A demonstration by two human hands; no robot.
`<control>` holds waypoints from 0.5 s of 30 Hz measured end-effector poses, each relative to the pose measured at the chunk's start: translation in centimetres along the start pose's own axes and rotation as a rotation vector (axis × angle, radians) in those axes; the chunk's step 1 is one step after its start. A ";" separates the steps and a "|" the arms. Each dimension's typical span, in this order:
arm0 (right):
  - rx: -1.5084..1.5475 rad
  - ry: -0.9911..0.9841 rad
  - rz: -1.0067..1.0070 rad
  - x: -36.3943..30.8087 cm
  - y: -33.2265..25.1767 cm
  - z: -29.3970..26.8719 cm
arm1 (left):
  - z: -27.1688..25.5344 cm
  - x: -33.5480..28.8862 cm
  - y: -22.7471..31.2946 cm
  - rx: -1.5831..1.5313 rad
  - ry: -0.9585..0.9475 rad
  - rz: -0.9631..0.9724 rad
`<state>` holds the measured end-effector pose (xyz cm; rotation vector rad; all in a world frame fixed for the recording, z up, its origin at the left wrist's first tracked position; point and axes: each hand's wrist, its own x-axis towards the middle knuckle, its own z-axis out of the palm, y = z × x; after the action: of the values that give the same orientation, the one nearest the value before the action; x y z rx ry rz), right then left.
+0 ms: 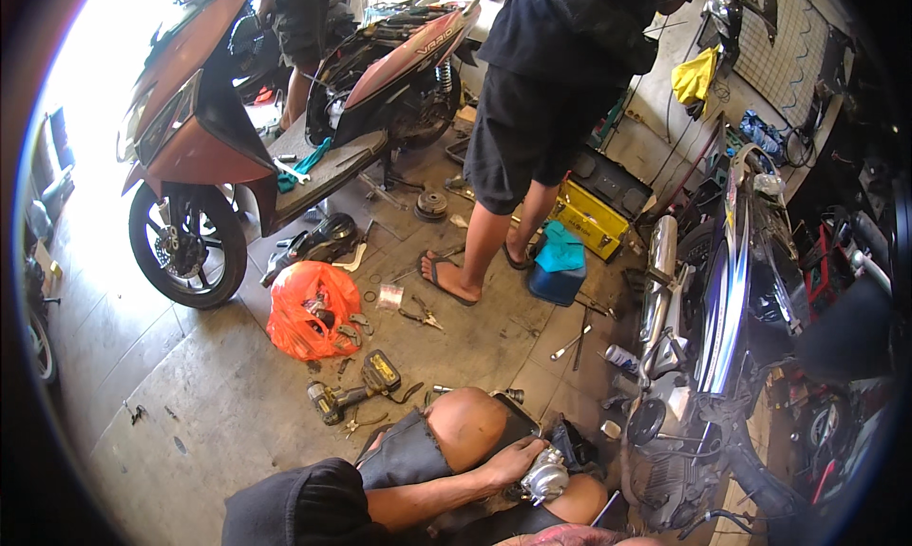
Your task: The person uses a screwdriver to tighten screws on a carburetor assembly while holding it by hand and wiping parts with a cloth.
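Note:
My left hand reaches in from the lower left, its fingers closed on a silver metal carburetor that sits between my knees. My right hand does not show. Near my right knee a thin pale shaft sticks up; its lower end is hidden. Left of my legs, a yellow and black cordless impact driver lies on the floor beside pliers. Another pair of pliers rests farther ahead.
An orange plastic bag holds metal parts. Beyond it stands a red-brown scooter. A person in black shorts stands ahead by a yellow toolbox; a blue container is nearby. On the right is a partly stripped motorcycle.

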<state>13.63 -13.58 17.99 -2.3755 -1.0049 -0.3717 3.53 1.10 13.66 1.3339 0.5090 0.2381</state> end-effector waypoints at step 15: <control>0.029 0.009 0.064 0.5 1.8 0.2 | 0.5 0.7 -1.0 -0.201 0.011 -0.154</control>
<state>15.27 -14.29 17.40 -2.3714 -0.9216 -0.3410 4.24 0.75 12.62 1.0930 0.5793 0.1649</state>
